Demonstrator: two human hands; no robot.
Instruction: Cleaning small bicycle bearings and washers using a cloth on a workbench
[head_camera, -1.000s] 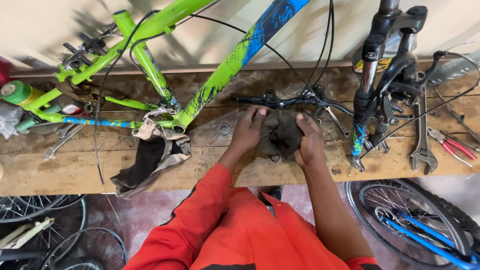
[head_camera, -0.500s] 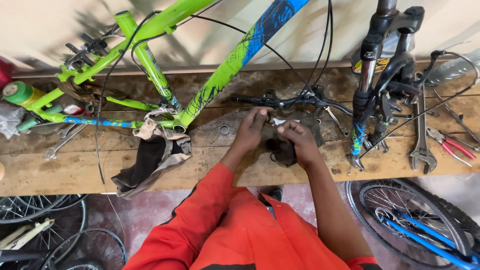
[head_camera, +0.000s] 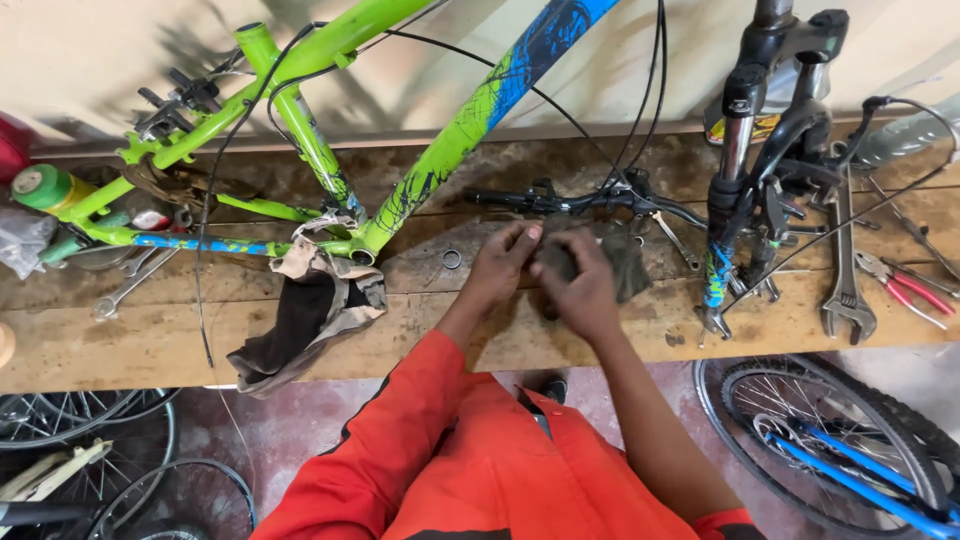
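The left hand (head_camera: 503, 265) and the right hand (head_camera: 580, 285) meet over the middle of the wooden tabletop (head_camera: 120, 340), both closed on a dark rag (head_camera: 622, 262) bunched between them. The right hand's fingers curl over the top of the wad; the left hand's fingertips pinch into its near edge. Whether a small part is wrapped inside the cloth cannot be told.

Half a second ago the right hand sat a little farther from the body with a pale bit showing at its fingertips; now it has drawn in and covered the rag, and that pale bit is hidden. A second ago both hands lay flatter on the cloth. The grip has tightened, which reads as rubbing or wiping work under way.

Just beyond the hands lies a black handlebar (head_camera: 560, 200). A small metal ring (head_camera: 452, 259) rests just left of the left hand. Farther left a second cloth (head_camera: 305, 315) hangs over the edge below the green bicycle frame (head_camera: 300, 110). Well to the right lies a wrench (head_camera: 843, 270).
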